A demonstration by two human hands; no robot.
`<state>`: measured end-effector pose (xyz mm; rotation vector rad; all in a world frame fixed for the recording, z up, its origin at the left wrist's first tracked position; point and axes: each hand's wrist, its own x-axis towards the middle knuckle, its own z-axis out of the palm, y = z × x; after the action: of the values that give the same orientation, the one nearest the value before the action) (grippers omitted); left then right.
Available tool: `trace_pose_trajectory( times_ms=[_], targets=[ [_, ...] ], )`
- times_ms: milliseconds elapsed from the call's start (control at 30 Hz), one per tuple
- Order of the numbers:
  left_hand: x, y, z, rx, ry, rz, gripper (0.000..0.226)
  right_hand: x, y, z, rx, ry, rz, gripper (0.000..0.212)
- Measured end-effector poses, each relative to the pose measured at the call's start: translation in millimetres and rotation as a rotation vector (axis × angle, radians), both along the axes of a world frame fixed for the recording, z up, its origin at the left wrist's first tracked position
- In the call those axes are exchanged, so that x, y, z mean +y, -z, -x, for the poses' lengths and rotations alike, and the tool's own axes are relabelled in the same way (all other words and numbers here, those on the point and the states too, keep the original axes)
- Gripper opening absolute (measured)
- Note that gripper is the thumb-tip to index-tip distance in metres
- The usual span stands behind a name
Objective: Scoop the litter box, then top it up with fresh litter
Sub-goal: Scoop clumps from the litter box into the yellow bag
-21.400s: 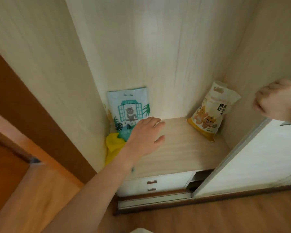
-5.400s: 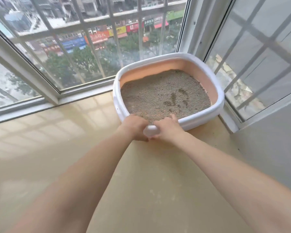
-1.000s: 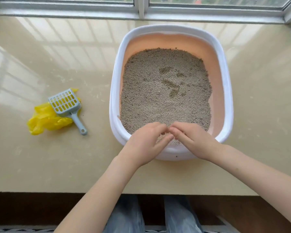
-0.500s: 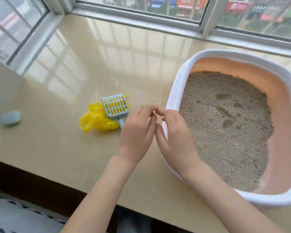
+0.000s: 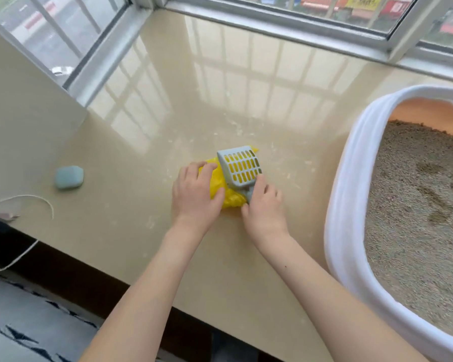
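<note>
A grey-blue slotted litter scoop (image 5: 239,167) lies on a crumpled yellow plastic bag (image 5: 219,185) on the beige window sill. My right hand (image 5: 263,205) is closed around the scoop's handle, which it mostly hides. My left hand (image 5: 195,193) presses down on the left side of the yellow bag, fingers curled over it. The litter box (image 5: 351,184), white-rimmed with a peach inner wall, stands at the right and holds grey litter (image 5: 416,210) with a few darker marks.
A small pale-blue rounded object (image 5: 69,177) and a white cable (image 5: 37,202) lie at the left of the sill. Window frames (image 5: 285,24) border the sill at the back and left. The sill's front edge drops to a dark floor and a patterned rug (image 5: 24,322).
Both hands left the litter box rim and moved left to the scoop and bag. The right hand closed on the scoop handle and the left landed on the yellow bag.
</note>
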<state>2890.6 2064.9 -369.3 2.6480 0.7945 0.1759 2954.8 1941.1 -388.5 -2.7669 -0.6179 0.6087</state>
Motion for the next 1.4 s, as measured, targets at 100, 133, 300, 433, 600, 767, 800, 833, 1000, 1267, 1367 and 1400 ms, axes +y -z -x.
trace_pose_trajectory(
  times_ms=[100,133,300,433,600,767,800,833,1000,1267,1367,1400],
  targets=[
    [9.3,16.4,-2.7,0.136,-0.018,0.172,0.059,7.8,7.6,-6.0,0.050,0.044,-0.023,0.071],
    [9.9,21.1,-3.9,0.153,-0.011,0.203,0.059,9.2,8.7,-7.3,0.058,0.056,-0.045,0.069],
    [3.6,27.7,-8.1,0.092,0.018,0.281,0.054,4.5,5.8,-6.6,0.034,0.084,-0.176,0.068],
    [-11.0,24.6,-10.8,0.057,0.043,0.289,0.052,-12.1,-6.6,-7.5,0.015,0.091,-0.323,0.071],
    [-30.9,10.8,-18.8,0.049,0.054,0.269,0.054,-32.6,-25.3,-14.6,-0.025,0.098,-0.454,0.070],
    [-60.5,-21.4,-34.0,-0.056,0.047,0.080,0.059,-63.8,-62.6,-27.6,-0.106,0.108,-0.637,0.067],
    [-67.8,-28.1,-38.9,-0.099,0.063,0.067,0.057,-72.9,-72.0,-30.3,-0.107,0.121,-0.673,0.066],
    [-76.0,-34.8,-44.9,-0.148,0.084,0.065,0.055,-82.9,-81.0,-33.4,-0.113,0.136,-0.705,0.065],
    [-135.8,-71.1,-86.0,-0.330,0.244,0.125,0.044,-152.8,-116.3,-52.5,-0.243,0.188,-0.775,0.056],
    [-226.4,-74.0,-142.8,-0.313,0.522,0.113,0.028,-299.9,-111.8,-87.8,-0.286,0.362,-0.323,0.052],
    [-233.1,-60.5,-151.6,-0.230,0.608,0.036,0.028,-331.2,-98.4,-98.3,-0.241,0.389,-0.075,0.048],
    [-232.8,-56.7,-152.8,-0.202,0.621,0.012,0.029,-334.6,-97.4,-102.0,-0.213,0.402,-0.042,0.045]
  ],
)
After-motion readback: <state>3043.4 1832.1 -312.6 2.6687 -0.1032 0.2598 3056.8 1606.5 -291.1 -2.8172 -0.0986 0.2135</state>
